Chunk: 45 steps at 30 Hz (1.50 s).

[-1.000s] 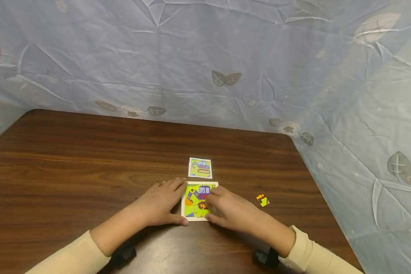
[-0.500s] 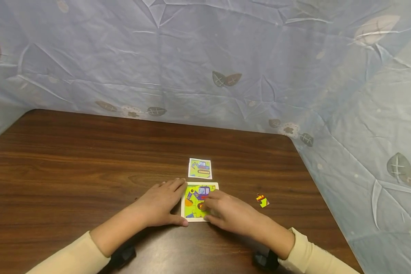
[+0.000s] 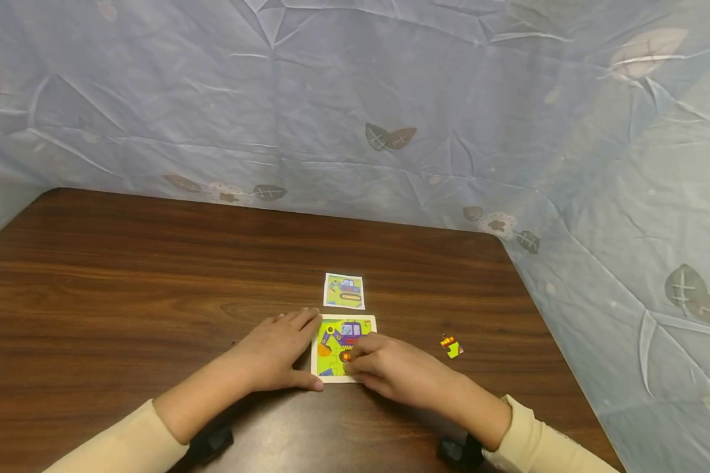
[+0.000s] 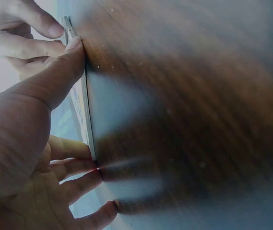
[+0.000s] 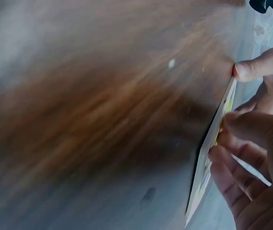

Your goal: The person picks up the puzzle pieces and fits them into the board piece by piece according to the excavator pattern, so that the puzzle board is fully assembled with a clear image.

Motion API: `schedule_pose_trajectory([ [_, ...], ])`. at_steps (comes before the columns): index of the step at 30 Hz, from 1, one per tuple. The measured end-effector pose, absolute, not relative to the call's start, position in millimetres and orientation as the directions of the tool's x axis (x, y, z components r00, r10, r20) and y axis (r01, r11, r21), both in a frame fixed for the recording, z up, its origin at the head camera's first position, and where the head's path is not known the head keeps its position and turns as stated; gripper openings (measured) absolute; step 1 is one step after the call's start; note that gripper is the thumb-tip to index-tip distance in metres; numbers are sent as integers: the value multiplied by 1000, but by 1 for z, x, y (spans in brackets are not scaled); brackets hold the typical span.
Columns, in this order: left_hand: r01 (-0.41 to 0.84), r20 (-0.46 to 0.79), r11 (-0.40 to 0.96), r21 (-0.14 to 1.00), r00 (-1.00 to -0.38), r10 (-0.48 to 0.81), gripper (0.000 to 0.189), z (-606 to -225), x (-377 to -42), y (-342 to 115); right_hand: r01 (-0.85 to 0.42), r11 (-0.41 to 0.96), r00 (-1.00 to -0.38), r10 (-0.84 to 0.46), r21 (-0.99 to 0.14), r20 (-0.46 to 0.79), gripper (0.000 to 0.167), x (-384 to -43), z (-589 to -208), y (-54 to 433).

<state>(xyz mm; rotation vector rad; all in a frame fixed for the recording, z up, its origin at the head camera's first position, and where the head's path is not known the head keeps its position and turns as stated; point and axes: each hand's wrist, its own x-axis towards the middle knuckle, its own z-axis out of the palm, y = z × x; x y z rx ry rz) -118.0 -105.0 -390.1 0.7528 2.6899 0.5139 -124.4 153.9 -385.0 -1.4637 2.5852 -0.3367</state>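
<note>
A small jigsaw puzzle [image 3: 327,363] in a white-edged tray, picturing a purple digger on green, lies flat before me. My left hand [image 3: 281,353] rests along its left side, thumb at the near corner and fingertips by the far corner. In the left wrist view that thumb [image 4: 69,60] presses the tray's edge [image 4: 87,115]. My right hand [image 3: 399,368] bends over the lower right part, fingertips and thumb on a puzzle piece with an orange wheel [image 3: 346,357]; the hand hides most of that piece. From the right wrist, its thumb [image 5: 251,125] shows low over the tray.
A picture card [image 3: 343,293] of the same digger lies just beyond the tray. To the right sits a loose red, yellow and green puzzle piece [image 3: 451,346]. The brown wooden table [image 3: 154,276] meets a patterned cloth [image 3: 331,98] at the back and right.
My right fingers have shifted slightly down and left over the puzzle, and the wheel piece now lies flush with its neighbours. The left hand has stayed in place.
</note>
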Motion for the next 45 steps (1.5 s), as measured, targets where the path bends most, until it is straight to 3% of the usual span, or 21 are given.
schedule_pose_trajectory([
  [11,432,-201,811,394,-821,535,107,-390,-119,-103,-727,555,-589,-807,-404,-48,31,-124,-384,181],
  [19,443,-189,813,379,-823,536,108,-390,-119,-104,-642,672,-729,-684,-369,25,35,-130,-387,239],
  [25,445,-189,813,376,-822,537,107,-391,-119,-104,-574,739,-789,-615,-353,-3,37,-138,-386,286],
  [32,442,-193,815,374,-822,535,108,-391,-120,-104,-532,765,-798,-596,-363,-89,35,-146,-385,313],
  [45,443,-203,824,354,-823,530,109,-391,-120,-104,-556,764,-799,-600,-328,-42,18,-152,-391,318],
])
